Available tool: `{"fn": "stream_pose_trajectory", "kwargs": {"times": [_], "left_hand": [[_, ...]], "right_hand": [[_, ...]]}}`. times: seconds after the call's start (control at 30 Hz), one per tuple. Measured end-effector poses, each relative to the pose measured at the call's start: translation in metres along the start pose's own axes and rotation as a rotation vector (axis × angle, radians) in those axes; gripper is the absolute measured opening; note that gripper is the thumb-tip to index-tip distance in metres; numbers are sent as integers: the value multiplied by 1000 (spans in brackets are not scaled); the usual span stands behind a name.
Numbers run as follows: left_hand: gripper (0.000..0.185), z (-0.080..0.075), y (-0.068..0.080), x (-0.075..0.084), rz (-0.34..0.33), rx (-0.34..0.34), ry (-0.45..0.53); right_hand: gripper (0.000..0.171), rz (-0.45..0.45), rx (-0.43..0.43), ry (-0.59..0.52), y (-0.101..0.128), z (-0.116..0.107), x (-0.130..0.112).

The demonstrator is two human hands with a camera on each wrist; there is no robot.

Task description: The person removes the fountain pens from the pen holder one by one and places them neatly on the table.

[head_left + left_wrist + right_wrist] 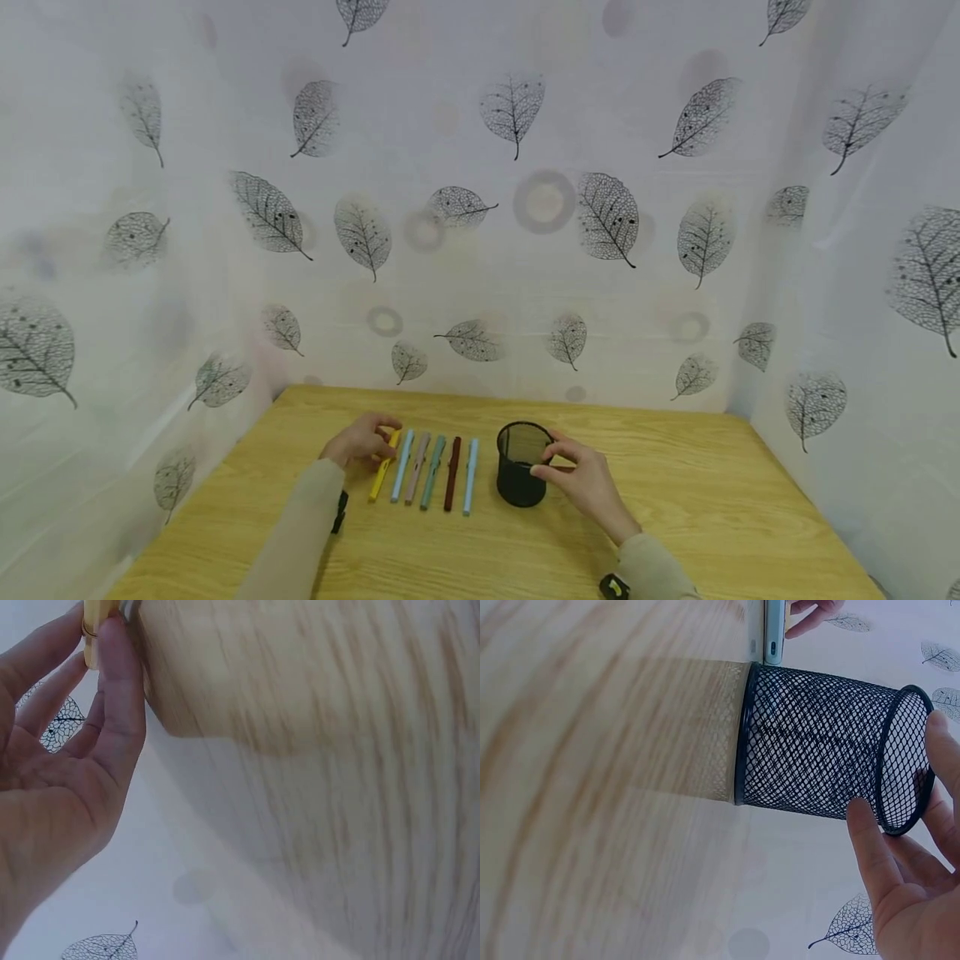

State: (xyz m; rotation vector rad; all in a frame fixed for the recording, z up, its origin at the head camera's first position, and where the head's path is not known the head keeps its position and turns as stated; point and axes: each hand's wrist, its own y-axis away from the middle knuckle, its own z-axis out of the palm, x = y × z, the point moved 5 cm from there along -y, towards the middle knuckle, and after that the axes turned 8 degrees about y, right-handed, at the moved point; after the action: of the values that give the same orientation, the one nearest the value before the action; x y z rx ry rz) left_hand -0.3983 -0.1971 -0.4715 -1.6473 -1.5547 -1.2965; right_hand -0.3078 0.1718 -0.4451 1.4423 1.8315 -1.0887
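My left hand (362, 440) pinches a yellow pen (381, 477), the leftmost in a row of pens. In the left wrist view, the thumb and fingers meet on the end of this yellow pen (91, 634). To the right of the row, a round black mesh pen holder (522, 485) stands upright on the table. My right hand (588, 483) grips its rim from the right side. The right wrist view shows the mesh holder (817, 742) with fingers and thumb around its open top and no pen visible inside.
Between the yellow pen and the holder lie a light blue pen (402, 467), a pinkish pen (417, 471), a green pen (432, 475), a dark red pen (452, 475) and another light blue pen (470, 479). Leaf-patterned curtains (465, 275) surround the wooden table (697, 500).
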Motion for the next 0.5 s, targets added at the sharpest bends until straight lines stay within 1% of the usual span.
{"fn": "stream_pose_trajectory", "kwargs": {"times": [0.1, 0.27, 0.33, 0.4, 0.5], "left_hand": [[56, -4, -1, -4, 9, -3, -8], [58, -8, -2, -11, 31, -23, 35], [58, -8, -2, -11, 35, -29, 46], [58, -8, -2, -11, 41, -34, 35], [60, -7, -2, -11, 33, -23, 37]], "right_hand": [[15, -3, 0, 10, -1, 1, 1], [15, -17, 2, 14, -2, 2, 0], [14, -17, 3, 12, -1, 1, -1], [14, -9, 2, 9, -1, 1, -2], [14, 7, 5, 9, 0, 0, -2]]}}
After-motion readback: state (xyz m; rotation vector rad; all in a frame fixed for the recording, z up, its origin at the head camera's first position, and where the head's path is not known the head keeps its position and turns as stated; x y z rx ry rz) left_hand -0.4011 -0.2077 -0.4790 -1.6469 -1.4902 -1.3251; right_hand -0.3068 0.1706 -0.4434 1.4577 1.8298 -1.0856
